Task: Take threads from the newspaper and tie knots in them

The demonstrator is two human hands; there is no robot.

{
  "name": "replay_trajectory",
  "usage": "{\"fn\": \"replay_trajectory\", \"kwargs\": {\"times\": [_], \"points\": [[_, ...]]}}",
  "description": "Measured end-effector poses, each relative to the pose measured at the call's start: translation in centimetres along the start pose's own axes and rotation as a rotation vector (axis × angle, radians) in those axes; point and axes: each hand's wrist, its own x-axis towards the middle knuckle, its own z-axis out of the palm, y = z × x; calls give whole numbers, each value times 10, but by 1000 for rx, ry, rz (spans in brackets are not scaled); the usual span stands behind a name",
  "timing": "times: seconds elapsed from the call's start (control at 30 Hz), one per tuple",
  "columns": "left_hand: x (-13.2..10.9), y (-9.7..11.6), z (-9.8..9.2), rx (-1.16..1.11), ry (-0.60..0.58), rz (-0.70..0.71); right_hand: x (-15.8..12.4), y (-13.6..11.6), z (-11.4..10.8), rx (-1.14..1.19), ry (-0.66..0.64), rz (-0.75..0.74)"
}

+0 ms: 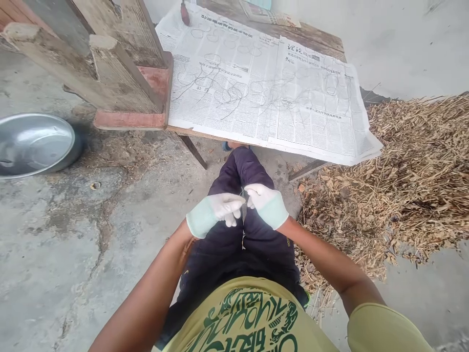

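Observation:
My left hand (224, 207) and my right hand (262, 199), both in white gloves with pale green cuffs, meet above my knees. Fingertips of both are pinched around a thin greenish strand (242, 191), which curves between them; its exact kind is too small to tell. Newspaper sheets (311, 132) cover the wooden table in front of me. On them lie several thin strands, many coiled into small loops (234, 91) with loose tails.
An upturned wooden stool (128, 80) rests on the table's left end, beside a dark red elongated object (185, 14). A metal basin (36, 142) stands on the concrete floor at left. Dry stalks and leaves (414, 190) are heaped at right.

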Motion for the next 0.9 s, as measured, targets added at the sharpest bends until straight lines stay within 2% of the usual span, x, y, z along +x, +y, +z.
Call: {"fn": "replay_trajectory", "kwargs": {"times": [0.13, 0.23, 0.47, 0.57, 0.73, 0.9], "points": [[-1, -6, -8, -70, 10, -35, 4, 0, -4, -59, 38, -1], [3, -13, -6, -79, 34, -28, 5, -1, -3, -106, 72, -15], [12, -11, 29, -141, 279, 54, 11, -2, 10, -161, 267, -5], [18, -9, 38, -151, 336, 74, 14, -1, 19, -183, 316, 22], [22, -5, 30, -62, 163, 41, 14, 3, 24, -161, 306, 16], [14, -2, 27, -47, 168, 85, 10, 7, 21, -159, 311, -21]]}}
